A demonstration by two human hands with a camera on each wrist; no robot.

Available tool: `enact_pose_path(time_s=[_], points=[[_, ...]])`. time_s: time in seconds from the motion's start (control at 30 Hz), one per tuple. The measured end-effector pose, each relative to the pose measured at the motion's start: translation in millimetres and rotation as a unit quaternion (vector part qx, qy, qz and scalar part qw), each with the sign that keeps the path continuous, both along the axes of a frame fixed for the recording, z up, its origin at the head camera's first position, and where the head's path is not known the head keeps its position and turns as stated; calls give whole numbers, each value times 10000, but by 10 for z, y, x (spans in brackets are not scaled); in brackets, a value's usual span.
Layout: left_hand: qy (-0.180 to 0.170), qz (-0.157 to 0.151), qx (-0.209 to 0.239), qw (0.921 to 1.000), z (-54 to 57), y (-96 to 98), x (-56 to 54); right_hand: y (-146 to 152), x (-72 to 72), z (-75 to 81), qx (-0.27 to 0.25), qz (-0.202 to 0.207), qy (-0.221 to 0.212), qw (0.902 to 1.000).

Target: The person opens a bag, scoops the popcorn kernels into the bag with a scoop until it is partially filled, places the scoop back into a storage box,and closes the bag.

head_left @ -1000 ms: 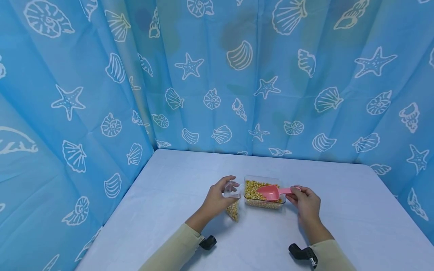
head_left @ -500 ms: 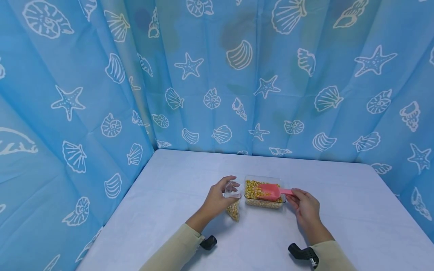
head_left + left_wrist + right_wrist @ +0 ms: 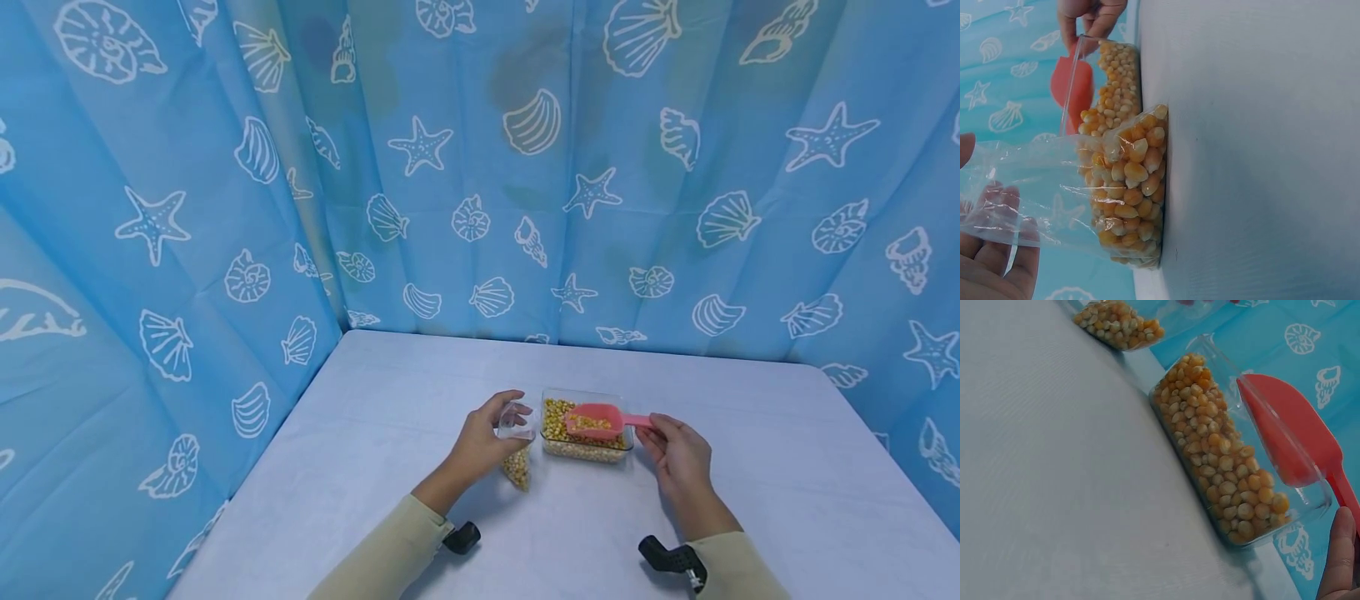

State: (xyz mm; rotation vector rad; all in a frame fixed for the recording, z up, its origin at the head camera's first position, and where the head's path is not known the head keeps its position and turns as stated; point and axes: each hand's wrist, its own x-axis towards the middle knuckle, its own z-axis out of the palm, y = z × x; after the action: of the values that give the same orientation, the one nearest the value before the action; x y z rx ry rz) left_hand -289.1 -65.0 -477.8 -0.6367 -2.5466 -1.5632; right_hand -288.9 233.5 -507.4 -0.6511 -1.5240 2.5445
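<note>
In my right hand (image 3: 684, 458) a pink scoop (image 3: 636, 420) is pinched by its handle, over a clear rectangular container (image 3: 588, 453) of corn kernels. Yellow kernels lie in the scoop's bowl, which appears above the container's rim in the right wrist view. My left hand (image 3: 480, 432) holds a clear plastic bag (image 3: 1047, 181) by its spread mouth, thumb and fingers curved around it. Corn kernels (image 3: 1132, 187) fill the bag's lower part, and its base stands on the table just left of the container.
A white cloth covers the table (image 3: 420, 375). Behind and to the left hang blue curtains (image 3: 465, 167) with white shell and starfish prints. Black camera mounts (image 3: 672, 560) stick out at both sleeves, low over the table.
The scoop has dipped into the corn and come up level with kernels in its bowl; my right hand turned with it. My left hand and the bag have stayed in place.
</note>
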Motion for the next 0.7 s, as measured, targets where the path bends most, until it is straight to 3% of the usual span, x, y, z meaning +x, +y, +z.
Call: enact_pose_path(time_s=[0.4, 0.7], points=[[-294, -71, 2, 9995, -8, 14, -1, -21, -10, 237, -205, -12, 250, 9995], [-669, 66, -70, 9977, 6, 50, 25, -77, -17, 370, -282, -58, 351, 9990]])
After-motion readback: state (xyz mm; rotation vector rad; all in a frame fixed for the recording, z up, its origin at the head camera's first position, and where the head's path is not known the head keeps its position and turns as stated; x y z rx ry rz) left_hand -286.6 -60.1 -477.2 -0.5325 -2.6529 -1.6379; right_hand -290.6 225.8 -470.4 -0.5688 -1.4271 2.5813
